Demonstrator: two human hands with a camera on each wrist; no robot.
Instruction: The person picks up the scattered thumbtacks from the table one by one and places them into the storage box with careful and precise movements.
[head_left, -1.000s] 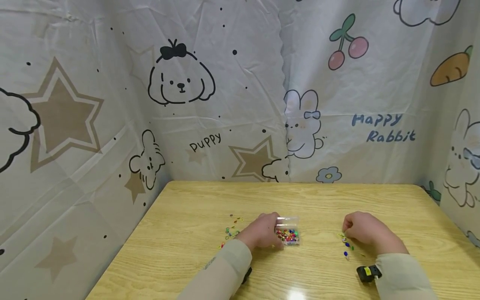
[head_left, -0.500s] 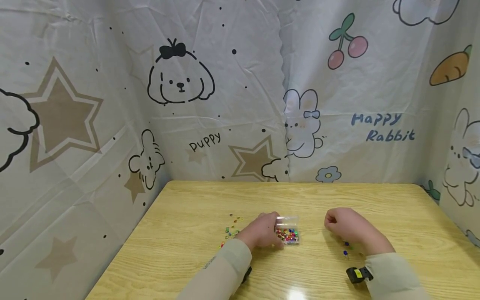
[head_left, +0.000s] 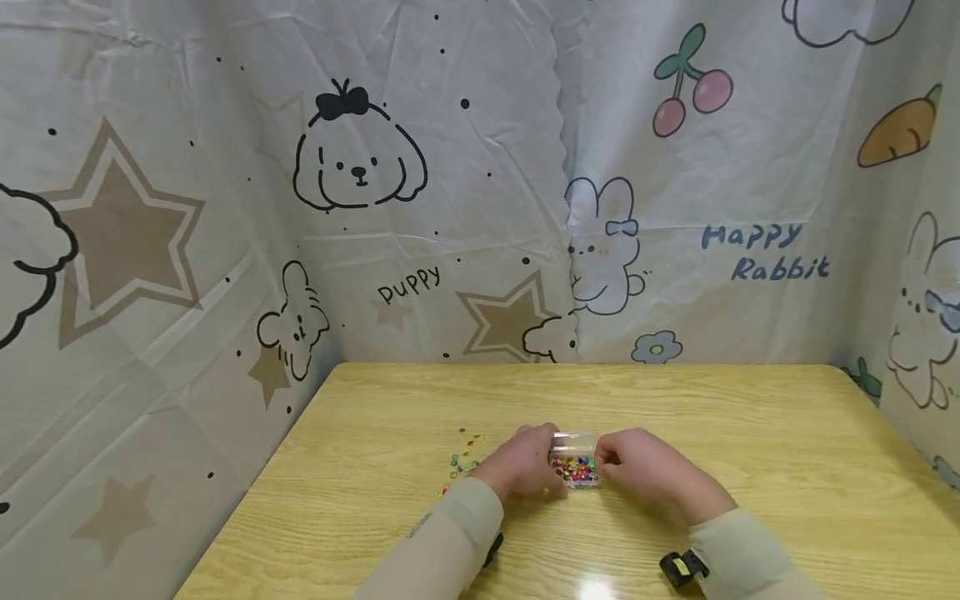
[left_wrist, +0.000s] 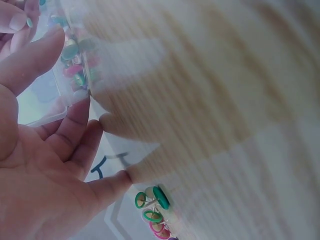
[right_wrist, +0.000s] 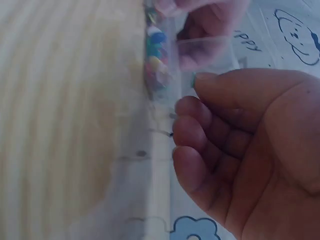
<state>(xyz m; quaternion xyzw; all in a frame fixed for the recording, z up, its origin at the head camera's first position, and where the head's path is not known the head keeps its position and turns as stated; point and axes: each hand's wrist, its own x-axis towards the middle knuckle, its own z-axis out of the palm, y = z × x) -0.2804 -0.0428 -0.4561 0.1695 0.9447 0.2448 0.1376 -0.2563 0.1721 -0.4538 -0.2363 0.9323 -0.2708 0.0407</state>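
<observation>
A clear plastic box with its lid raised stands on the table, holding many colourful thumbtacks. My left hand grips the box's left side, thumb and fingertips against it in the left wrist view. At the box's right edge is my right hand, its fingers curled. Between its thumb and index finger it pinches a small green thumbtack, of which only the edge shows in the right wrist view.
Loose thumbtacks lie on the table left of the left hand; green ones and pink ones show in the left wrist view. A printed curtain closes off the back and sides.
My right hand has moved left from the loose thumbtacks on the right to the box. Those thumbtacks are now hidden by the right hand and arm. The left hand and box stay put.
</observation>
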